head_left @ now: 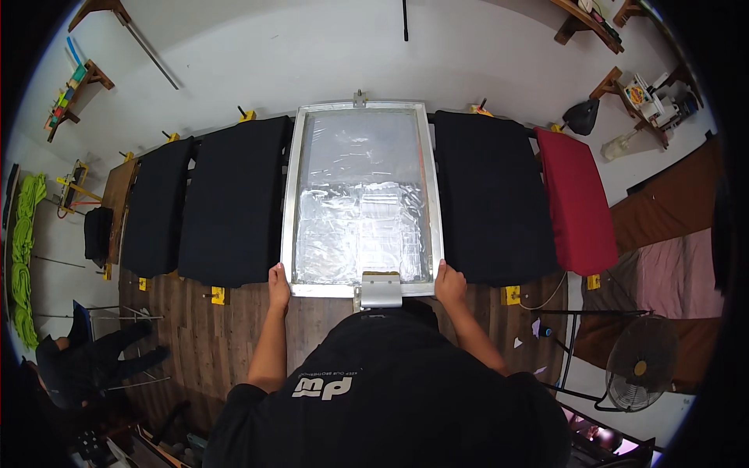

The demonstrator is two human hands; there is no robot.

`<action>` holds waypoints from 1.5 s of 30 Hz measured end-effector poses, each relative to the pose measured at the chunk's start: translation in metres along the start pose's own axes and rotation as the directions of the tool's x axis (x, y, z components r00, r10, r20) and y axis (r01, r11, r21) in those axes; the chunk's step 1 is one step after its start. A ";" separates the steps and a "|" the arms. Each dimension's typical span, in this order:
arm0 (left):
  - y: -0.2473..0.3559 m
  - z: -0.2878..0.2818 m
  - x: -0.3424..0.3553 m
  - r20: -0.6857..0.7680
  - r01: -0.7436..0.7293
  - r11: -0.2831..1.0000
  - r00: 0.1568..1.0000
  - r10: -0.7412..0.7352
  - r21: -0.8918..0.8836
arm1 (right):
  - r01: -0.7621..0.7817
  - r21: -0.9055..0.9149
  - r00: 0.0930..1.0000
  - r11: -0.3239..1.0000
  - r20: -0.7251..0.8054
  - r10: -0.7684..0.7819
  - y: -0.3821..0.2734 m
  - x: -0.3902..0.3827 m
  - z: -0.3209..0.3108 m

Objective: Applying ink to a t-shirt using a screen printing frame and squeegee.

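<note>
A screen printing frame [290, 195] with a pale metal border lies lengthwise in front of me. Its mesh [359, 148] looks shiny and wrinkled, with a clear film-like layer over the nearer half. At the near left corner my left hand [278, 287] grips the border, thumb up along the side. My right hand [450, 284] holds the opposite near corner the same way. Between them, a metal squeegee-like piece [381, 290] sits over the near edge, right of centre; whether it is a clamp or a squeegee I cannot tell. What lies under the frame is hidden.
Black cloth-covered boards [234, 203] flank the frame on the left, another black board [493, 199] and a red one [576, 203] on the right. Yellow brackets [218, 296] stick out below. A fan [640, 365] stands at right. A person [94, 355] is at far left.
</note>
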State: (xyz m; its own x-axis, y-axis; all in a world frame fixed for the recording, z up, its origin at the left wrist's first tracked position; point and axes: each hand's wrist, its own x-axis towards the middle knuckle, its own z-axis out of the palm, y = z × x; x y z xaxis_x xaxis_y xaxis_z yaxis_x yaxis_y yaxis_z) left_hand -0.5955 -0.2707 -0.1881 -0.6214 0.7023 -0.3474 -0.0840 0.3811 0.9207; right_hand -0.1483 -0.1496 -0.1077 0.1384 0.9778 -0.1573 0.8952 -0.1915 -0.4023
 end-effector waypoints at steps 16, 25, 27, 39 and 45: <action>-0.004 0.002 0.004 -0.128 -0.199 0.972 0.968 0.215 0.127 | 0.098 0.065 0.995 0.993 0.027 -0.100 0.014 0.003 0.012; -0.020 0.003 0.009 -0.086 -0.211 0.968 0.971 0.223 0.135 | -0.009 0.304 0.970 0.953 -0.227 0.082 0.005 -0.006 0.022; -0.025 0.004 0.007 -0.059 -0.228 0.962 0.969 0.239 0.149 | -0.078 0.329 0.953 0.941 -0.253 0.167 0.011 -0.008 0.021; -0.020 0.002 0.007 -0.169 -0.102 0.993 0.981 0.092 -0.052 | 0.002 0.334 0.976 0.943 -0.207 0.071 0.022 -0.004 0.038; -0.016 0.012 0.006 -0.261 -0.093 0.976 0.965 0.039 -0.197 | 0.162 0.242 0.984 0.957 -0.118 -0.137 0.021 0.005 0.027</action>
State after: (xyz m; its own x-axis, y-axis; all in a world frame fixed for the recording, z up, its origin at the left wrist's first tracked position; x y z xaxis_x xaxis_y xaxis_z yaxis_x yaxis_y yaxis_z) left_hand -0.5886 -0.2656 -0.2072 -0.8060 0.5351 -0.2531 -0.1783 0.1882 0.9658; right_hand -0.1400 -0.1506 -0.1409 0.0637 0.9979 0.0067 0.7761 -0.0453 -0.6290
